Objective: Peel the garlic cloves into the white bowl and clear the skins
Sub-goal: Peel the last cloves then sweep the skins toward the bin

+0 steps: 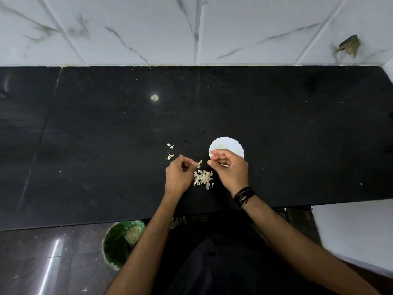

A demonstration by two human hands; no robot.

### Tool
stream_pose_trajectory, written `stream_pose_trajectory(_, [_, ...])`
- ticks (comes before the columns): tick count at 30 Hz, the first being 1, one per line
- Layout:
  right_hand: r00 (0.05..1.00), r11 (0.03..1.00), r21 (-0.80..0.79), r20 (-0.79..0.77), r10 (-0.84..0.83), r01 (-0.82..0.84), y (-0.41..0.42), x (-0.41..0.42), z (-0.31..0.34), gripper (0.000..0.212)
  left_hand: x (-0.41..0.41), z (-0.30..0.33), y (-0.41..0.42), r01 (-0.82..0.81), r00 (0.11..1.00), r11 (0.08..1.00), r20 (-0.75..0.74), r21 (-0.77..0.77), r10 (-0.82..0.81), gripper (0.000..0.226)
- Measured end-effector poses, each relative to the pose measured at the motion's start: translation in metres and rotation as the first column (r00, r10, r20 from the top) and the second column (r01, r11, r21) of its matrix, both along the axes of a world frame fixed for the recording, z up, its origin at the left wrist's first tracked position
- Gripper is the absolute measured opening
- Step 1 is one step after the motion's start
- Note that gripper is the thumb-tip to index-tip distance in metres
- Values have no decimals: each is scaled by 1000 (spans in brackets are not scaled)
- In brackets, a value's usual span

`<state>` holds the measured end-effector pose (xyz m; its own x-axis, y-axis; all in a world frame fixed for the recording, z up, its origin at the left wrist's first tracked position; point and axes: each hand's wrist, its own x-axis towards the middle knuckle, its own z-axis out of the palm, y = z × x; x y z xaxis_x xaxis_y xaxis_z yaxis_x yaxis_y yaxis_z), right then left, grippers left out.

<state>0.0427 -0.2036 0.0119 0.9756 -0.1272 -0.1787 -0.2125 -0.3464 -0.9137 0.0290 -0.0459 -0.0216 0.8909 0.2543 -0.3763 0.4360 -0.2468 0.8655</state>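
A white scalloped bowl [227, 144] stands on the black counter [106, 145]. My right hand [230, 170] hovers over its near rim with fingers curled; whether it holds anything is hidden. My left hand [179, 173] is to the left, fingers curled, pinching a small pale garlic clove [193, 163] at its fingertips. Between and just below the hands lies a pile of garlic skins [203, 177]. A few unpeeled cloves [170, 153] lie on the counter just beyond my left hand.
A green bin [119, 243] with scraps inside stands on the floor below the counter's front edge, left of my left forearm. A tiled wall [191, 28] rises behind the counter. A white surface [361, 231] lies at the lower right.
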Motion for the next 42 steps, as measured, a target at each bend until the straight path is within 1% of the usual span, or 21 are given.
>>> stream_pose_trajectory(3, [1000,996,-93,13,2,0,-21,15,3,28,-2,0,-4,45,999,993,-10,108,-44,13])
stream_pose_trajectory(5, [1000,980,-197,-3,31,-31,-33,25,0,27,-2,-1,-9,98,995,976,-2,195,-100,12])
stream_pose_trajectory(7, [998,963,-262,-35,54,-61,-42,32,-3,28,-2,0,-14,147,989,959,-2,244,-151,15])
stream_pose_trajectory(9, [995,956,-277,-67,77,-93,-44,36,-6,30,-2,1,-16,169,985,954,-3,249,-173,15])
stream_pose_trajectory(12, [995,956,-278,-72,73,-90,-43,37,-7,31,-2,-1,-15,158,987,960,-11,231,-160,7])
stream_pose_trajectory(15, [996,959,-269,-49,74,-84,-37,36,-4,29,-3,-1,-12,144,990,965,-29,218,-141,13])
stream_pose_trajectory(17, [991,964,-231,-26,132,-134,-27,32,0,27,-3,1,-8,96,995,972,-49,216,-88,18])
stream_pose_trajectory(18, [983,960,-210,-15,184,-183,-20,28,2,24,-4,4,-6,37,998,973,-67,228,-22,27])
stream_pose_trajectory(20, [943,917,-226,-18,333,-328,-3,19,2,21,-3,10,3,-118,981,949,-110,292,156,50])
stream_pose_trajectory(21, [910,875,-264,-34,413,-407,4,13,0,21,-3,11,8,-182,965,931,-126,318,231,52])
stream_pose_trajectory(23, [848,767,-393,-74,524,-508,17,6,-8,23,-2,11,15,-262,937,911,-144,319,320,40])
stream_pose_trajectory(24, [835,728,-445,-91,542,-521,22,5,-12,23,-3,11,18,-285,929,907,-144,309,341,32])
stream_pose_trajectory(25, [835,714,-468,-102,541,-521,27,6,-14,23,-3,11,20,-298,925,905,-140,304,352,25])
stream_pose_trajectory(28, [843,719,-479,-92,530,-504,44,18,-13,22,-6,8,27,-322,912,898,-154,300,379,15])
stream_pose_trajectory(33, [844,679,-544,-110,525,-493,74,45,-17,17,-8,6,33,-314,902,912,-218,266,374,20])
stream_pose_trajectory(37, [834,655,-565,-117,539,-503,93,59,-26,14,-6,5,36,-325,905,910,-195,258,379,15])
stream_pose_trajectory(40, [818,611,-599,-136,559,-518,103,65,-32,12,-5,4,38,-353,895,900,-189,256,405,10])
stream_pose_trajectory(42, [817,600,-614,-135,561,-513,106,66,-36,8,-5,3,40,-378,887,891,-178,252,426,9])
